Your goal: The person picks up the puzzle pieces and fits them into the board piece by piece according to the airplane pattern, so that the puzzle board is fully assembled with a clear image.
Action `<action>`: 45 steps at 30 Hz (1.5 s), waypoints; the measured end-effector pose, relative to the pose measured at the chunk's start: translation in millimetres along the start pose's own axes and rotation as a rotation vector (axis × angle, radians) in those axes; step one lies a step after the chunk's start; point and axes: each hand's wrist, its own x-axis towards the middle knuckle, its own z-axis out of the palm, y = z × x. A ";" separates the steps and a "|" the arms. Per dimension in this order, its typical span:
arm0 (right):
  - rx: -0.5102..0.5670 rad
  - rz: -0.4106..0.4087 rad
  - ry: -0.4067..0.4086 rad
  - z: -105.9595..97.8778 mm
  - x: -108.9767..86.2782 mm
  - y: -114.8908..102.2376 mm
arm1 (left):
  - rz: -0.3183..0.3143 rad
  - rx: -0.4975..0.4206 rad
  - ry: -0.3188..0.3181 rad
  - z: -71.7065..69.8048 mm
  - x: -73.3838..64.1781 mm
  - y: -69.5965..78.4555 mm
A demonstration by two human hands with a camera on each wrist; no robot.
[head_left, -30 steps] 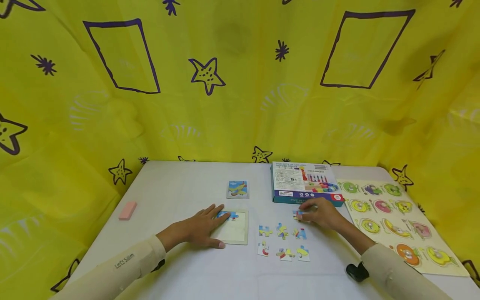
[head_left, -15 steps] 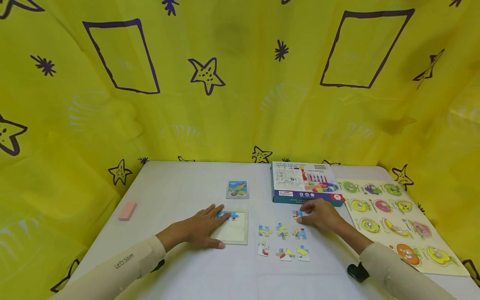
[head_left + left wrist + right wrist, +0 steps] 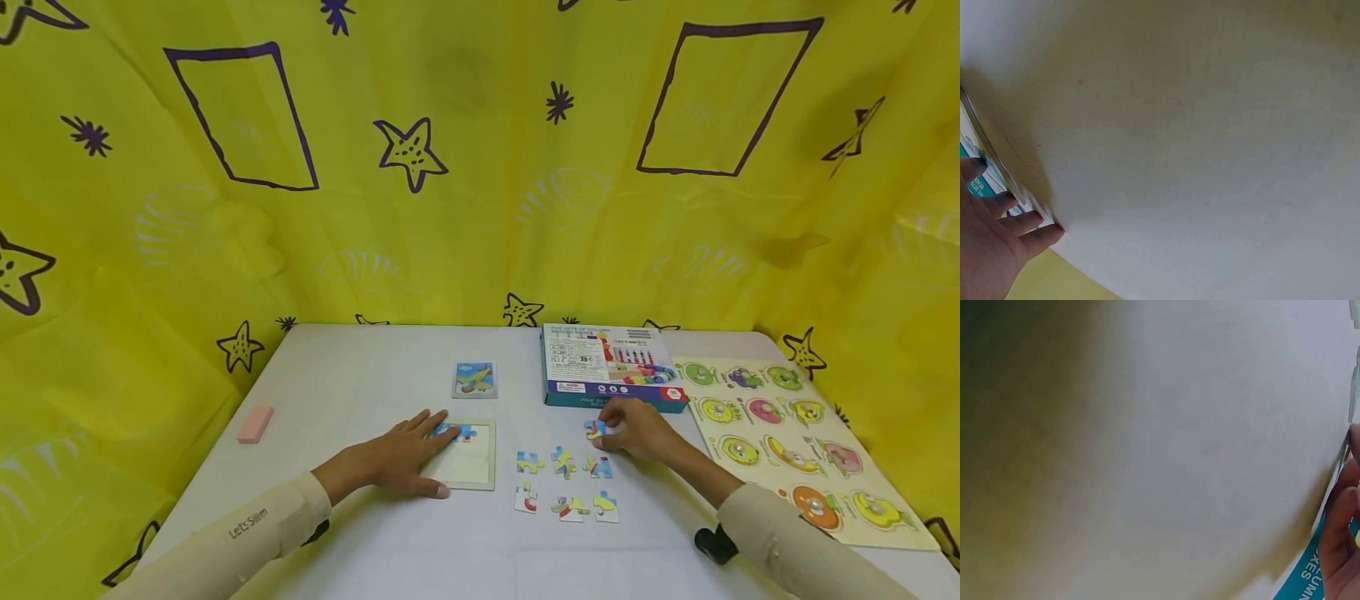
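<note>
My left hand (image 3: 403, 457) lies over the left side of a small light puzzle tray (image 3: 471, 468), its fingers mostly straight. One fingertip rests on the blue puzzle pieces (image 3: 467, 433) fitted along the tray's top edge. In the left wrist view, the extended fingers (image 3: 1038, 240) show beside the tray's edge. My right hand (image 3: 637, 428) pinches a blue and red puzzle piece (image 3: 594, 429) between thumb and fingers, close over the table in front of the cardboard box. Below it, several loose jigsaw pieces (image 3: 572, 508) lie in two rows. The right wrist view shows only part of that hand (image 3: 1342, 537).
A small airplane picture puzzle (image 3: 475, 379) lies behind the tray. At the back stands a cardboard box (image 3: 585, 358) of beaded toys. A wooden fruit puzzle board (image 3: 757, 425) covers the right side, and a pink block (image 3: 256, 424) sits far left. A yellow curtain (image 3: 480, 233) hangs behind.
The right hand has shifted very slightly around the puzzle piece, and more of the piece shows now. My left hand has stayed in place on the tray.
</note>
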 end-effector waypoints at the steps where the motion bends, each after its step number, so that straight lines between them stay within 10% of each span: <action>1: 0.027 0.003 -0.008 0.0 -0.2 -1.0 | 0.000 -0.001 0.001 0.3 0.0 -0.2; 23: 0.244 -0.266 -0.122 -3.1 3.6 -17.4 | -0.016 0.007 -0.010 2.5 1.1 -1.8; 45: 0.369 -0.277 -0.227 17.3 15.3 -56.8 | -0.016 0.008 -0.024 -0.1 0.0 -0.1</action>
